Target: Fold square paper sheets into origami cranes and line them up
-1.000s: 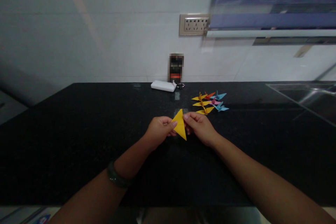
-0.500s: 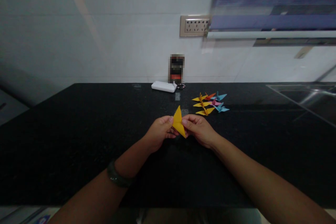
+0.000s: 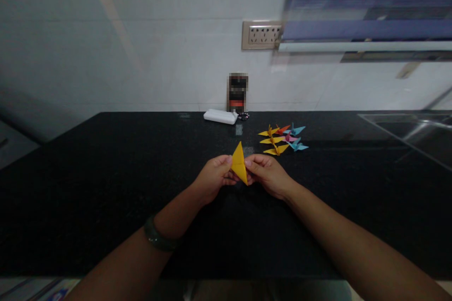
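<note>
Between my hands, just above the dark countertop, is a folded piece of yellow origami paper [image 3: 238,163], pointed at top and bottom with a crease across its middle. My left hand [image 3: 214,176] pinches its left edge, thumb on the near face and the other fingers behind. On the opposite side, my right hand [image 3: 267,173] grips the right edge near the crease between thumb and fingers. Some fingertips are hidden behind the paper. Beyond my right hand stand several small paper cranes [image 3: 277,149] in yellow, orange, pink and blue.
A white oblong case [image 3: 221,116] lies near the wall, beside a dark beaded loop [image 3: 243,116]. Behind it a blurred-out upright object [image 3: 238,91] leans at the wall. A sink [image 3: 420,131] is set into the black countertop [image 3: 106,188] at right. A socket panel [image 3: 261,35] is on the wall.
The yellow paper's right side has filled out from a notched shape to a nearly straight edge, and its lower tip has shifted slightly left. Both hands stay almost in place.
</note>
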Tool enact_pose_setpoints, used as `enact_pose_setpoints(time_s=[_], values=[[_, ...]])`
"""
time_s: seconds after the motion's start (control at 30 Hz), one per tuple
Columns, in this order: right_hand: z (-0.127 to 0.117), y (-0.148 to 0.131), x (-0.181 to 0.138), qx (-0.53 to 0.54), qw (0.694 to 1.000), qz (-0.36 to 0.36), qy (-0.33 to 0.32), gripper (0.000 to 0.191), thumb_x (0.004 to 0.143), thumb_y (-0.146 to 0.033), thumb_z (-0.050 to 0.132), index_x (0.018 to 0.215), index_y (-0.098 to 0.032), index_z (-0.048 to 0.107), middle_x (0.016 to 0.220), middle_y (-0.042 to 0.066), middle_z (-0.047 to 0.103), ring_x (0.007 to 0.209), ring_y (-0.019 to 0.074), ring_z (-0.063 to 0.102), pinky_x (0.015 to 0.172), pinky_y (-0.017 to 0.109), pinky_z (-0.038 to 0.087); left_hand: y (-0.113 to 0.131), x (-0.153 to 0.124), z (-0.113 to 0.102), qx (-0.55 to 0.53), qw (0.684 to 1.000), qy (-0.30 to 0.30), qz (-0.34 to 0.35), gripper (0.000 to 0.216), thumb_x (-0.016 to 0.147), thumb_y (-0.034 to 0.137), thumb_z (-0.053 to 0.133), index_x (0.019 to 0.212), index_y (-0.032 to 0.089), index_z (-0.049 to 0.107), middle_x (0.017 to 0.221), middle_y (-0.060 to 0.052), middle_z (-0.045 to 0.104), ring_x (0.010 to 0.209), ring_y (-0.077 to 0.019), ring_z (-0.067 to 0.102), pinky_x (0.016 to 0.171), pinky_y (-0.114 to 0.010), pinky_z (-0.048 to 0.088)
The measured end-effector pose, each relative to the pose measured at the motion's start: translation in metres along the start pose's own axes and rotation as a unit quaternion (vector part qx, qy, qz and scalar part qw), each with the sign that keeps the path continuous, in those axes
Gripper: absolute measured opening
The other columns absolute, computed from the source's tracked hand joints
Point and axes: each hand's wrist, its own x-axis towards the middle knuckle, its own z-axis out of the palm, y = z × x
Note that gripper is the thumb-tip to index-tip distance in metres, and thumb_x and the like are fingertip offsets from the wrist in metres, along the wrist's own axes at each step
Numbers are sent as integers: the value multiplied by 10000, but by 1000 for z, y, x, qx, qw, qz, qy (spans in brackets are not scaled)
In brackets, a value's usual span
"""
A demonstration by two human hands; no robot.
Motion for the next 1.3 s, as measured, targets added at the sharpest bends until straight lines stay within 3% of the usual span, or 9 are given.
enact_pose_setpoints(time_s=[0.17,0.37,0.6,0.7,0.77,0.87,0.93,1.07,1.3], values=[[0,-4,1,-32,999,4,32,202,674,-344,633,707,-149,593,553,-39,558,457,52,495,473,181,401,-1,2,-2,8,1000,15,8,255,757,382,533,791,134,581,611,-16,597,513,-78,553,483,-174,423],[0,-5,4,-105,991,-16,80,101,614,-224,625,652,-159,559,558,-45,549,435,56,456,437,184,374,1,2,3,143,981,119,63,210,738,323,555,721,136,649,531,-10,596,492,-93,554,460,-180,404],[1,0,6,-171,983,-56,35,105,591,-179,634,651,-176,548,605,-30,576,549,114,515,528,230,407,2,-2,10,169,984,45,34,240,752,327,537,671,134,655,552,-25,635,508,-103,579,494,-195,417],[-2,2,5,-265,955,-114,66,60,636,-149,577,683,-183,562,628,-19,571,578,125,513,542,233,394,2,0,9,119,992,50,-10,335,773,424,489,711,125,627,598,-44,651,509,-103,594,473,-187,403],[-5,1,3,-351,918,-165,85,78,641,-112,545,658,-188,557,613,-21,550,564,119,490,537,228,369,2,0,9,100,993,56,-40,389,763,486,474,709,125,609,579,-45,647,478,-102,585,451,-186,391],[-7,-3,0,-446,863,-224,76,135,626,-60,517,637,-191,551,618,-17,537,585,117,483,565,228,352,4,-1,9,106,991,43,-64,415,727,517,506,641,121,594,543,-42,634,449,-96,564,439,-186,381],[-8,-5,-1,-465,849,-242,71,150,617,-49,517,639,-193,550,631,-14,541,600,120,488,579,231,354,5,-3,9,108,992,31,-62,402,712,507,533,626,120,596,553,-43,635,458,-92,561,446,-185,384],[-6,-3,-1,-429,868,-235,81,136,601,-70,564,652,-196,560,654,-8,563,622,133,509,587,240,370,4,-4,8,116,992,26,-41,379,707,485,553,626,119,609,529,-39,620,460,-88,550,460,-186,386],[-2,2,6,-139,982,-71,104,172,687,-245,561,855,-208,574,672,-5,583,560,122,540,499,232,434,4,-2,7,122,989,81,15,325,726,409,555,579,123,598,460,-10,572,405,-79,495,434,-189,366]])
